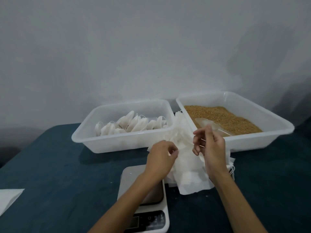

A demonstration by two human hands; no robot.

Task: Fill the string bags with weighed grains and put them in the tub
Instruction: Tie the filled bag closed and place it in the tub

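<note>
A heap of empty white string bags (pixel 186 167) lies on the table between the two tubs and the scale. My left hand (pixel 161 158) pinches the edge of one bag at the heap's left side. My right hand (pixel 210 145) hovers over the heap's right side with fingers curled around a thin string or bag edge. The left tub (pixel 84 140) holds several filled, tied bags (pixel 131 126). The right tub (pixel 284 130) holds brown grains (pixel 223 115) and a clear scoop (pixel 207 125). A digital scale (pixel 144 199) sits under my left forearm.
The dark blue table (pixel 50 174) stretches left and right of the scale. A white sheet (pixel 8 197) lies at the left edge. More bag strings (pixel 233 169) stick out right of my right wrist. A plain wall stands behind the tubs.
</note>
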